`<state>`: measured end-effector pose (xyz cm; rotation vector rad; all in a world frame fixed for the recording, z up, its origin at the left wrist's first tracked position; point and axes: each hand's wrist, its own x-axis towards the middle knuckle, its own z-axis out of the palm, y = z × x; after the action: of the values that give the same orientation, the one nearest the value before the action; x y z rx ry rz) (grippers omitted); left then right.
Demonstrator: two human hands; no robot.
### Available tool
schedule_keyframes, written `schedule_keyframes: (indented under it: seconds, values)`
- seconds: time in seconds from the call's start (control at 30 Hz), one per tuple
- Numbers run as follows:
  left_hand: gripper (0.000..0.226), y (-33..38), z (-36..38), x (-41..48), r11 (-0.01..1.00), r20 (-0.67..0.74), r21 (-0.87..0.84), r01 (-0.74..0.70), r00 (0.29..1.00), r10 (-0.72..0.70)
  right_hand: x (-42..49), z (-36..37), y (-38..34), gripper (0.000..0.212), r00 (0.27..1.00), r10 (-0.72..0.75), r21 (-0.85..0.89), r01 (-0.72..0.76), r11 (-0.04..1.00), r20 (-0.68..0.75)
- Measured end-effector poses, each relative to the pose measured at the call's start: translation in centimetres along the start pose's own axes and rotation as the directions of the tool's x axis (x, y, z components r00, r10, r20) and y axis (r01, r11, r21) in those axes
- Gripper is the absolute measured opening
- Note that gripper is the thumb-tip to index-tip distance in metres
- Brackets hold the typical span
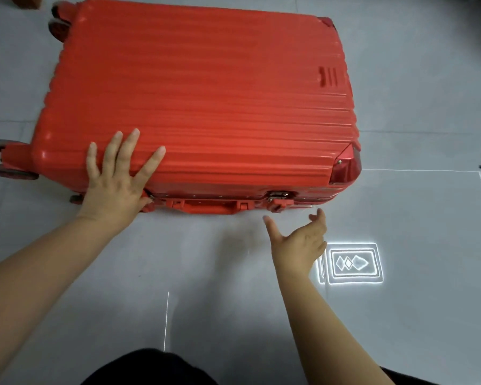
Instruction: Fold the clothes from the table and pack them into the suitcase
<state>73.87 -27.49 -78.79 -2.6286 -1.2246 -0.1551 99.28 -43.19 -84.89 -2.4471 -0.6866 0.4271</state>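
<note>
Dark garment: at six o'clock, at the very bottom edge of the view (black, shape unclear).
Floor: pale grey and smooth; it carries everything here.
Light line: a thin bright streak on the floor, just above the dark garment.
Glowing mark: a bright rectangle with diamond shapes inside, on the floor at four o'clock, just beside the right wrist.
Right hand: released, grasping nothing; fingers and thumb are stretched towards twelve o'clock, near the latch but apart from it.
Left hand: released, fingers straight and spread, palm lying flat on the near left corner of the suitcase lid, at nine o'clock.
Carry handle: red, on the near side wall of the case, between the two hands.
Latch: metal, on the same wall to the right of the handle; whether it is fastened I cannot tell.
Suitcase: red, ribbed hard shell, lying flat on the floor with its lid down, filling the view from ten to two o'clock.
Wheels: dark, sticking out of the left end at nine o'clock; another pair at eleven o'clock.
</note>
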Motion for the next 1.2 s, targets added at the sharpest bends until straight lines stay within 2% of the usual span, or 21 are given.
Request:
schedule_keyframes:
  seconds: [0.1,0.17,0.23,0.3,0.37,0.43,0.47,0.53,0.6,0.7,0.83,1.1,1.2]
  values:
    - [0.147,-0.2,0.2,0.1,1.000,0.003,-0.005,-0.024,1.000,0.024,0.4,0.0,0.2,0.078,0.998,0.031,0.106,-0.038,0.994,0.062]
    - [0.150,-0.3,0.3,0.2,0.999,0.002,-0.011,-0.035,0.999,0.035,0.8,-0.3,-0.2,0.068,0.999,-0.038,0.051,0.038,0.998,-0.001]
    - [0.150,-0.3,0.2,0.3,0.999,0.012,-0.022,-0.034,0.999,0.034,1.1,-0.5,-0.5,0.069,0.975,-0.192,-0.067,0.185,0.980,-0.110]
    - [0.149,-0.4,0.2,0.2,0.999,0.024,-0.034,-0.035,0.999,0.035,1.1,-1.1,-1.0,0.076,0.887,-0.404,-0.146,0.380,0.914,-0.224]
    - [0.148,-0.4,0.1,0.2,0.998,0.037,-0.050,-0.032,0.999,0.034,1.3,-2.0,-2.3,0.075,0.762,-0.586,-0.133,0.574,0.808,-0.275]
    - [0.148,-0.3,-0.1,0.2,0.998,0.058,-0.055,-0.024,0.998,0.027,1.5,-2.8,-4.5,0.072,0.664,-0.715,-0.152,0.701,0.697,-0.216]
    - [0.148,-0.2,-0.2,0.1,0.998,0.072,-0.055,-0.015,0.997,0.019,1.7,-3.0,-5.6,0.074,0.641,-0.754,-0.176,0.734,0.657,-0.143]
    - [0.149,0.0,-0.5,0.1,0.999,0.106,-0.051,0.005,0.994,0.000,2.0,-2.8,-7.0,0.086,0.625,-0.780,-0.210,0.765,0.609,0.016]
    - [0.151,0.2,-0.7,0.2,0.999,0.133,-0.049,0.019,0.991,-0.013,2.5,-2.6,-7.1,0.097,0.600,-0.794,-0.280,0.781,0.558,0.094]
    - [0.154,0.2,-1.1,0.2,0.999,0.173,-0.044,0.029,0.985,-0.021,3.2,-2.6,-6.4,0.105,0.554,-0.824,-0.372,0.794,0.482,0.116]
    - [0.151,0.2,-1.2,0.1,0.998,0.185,-0.045,0.036,0.982,-0.027,3.4,-2.6,-6.4,0.119,0.547,-0.824,-0.382,0.799,0.464,0.143]
    - [0.140,0.6,-1.9,0.2,0.996,0.212,-0.058,0.063,0.976,-0.049,3.0,-3.2,-6.9,0.113,0.582,-0.790,-0.405,0.780,0.477,0.190]
    - [0.124,1.2,-3.2,0.6,0.991,0.245,-0.053,0.119,0.964,-0.103,2.7,-4.9,-8.2,0.108,0.610,-0.724,-0.396,0.781,0.483,0.322]
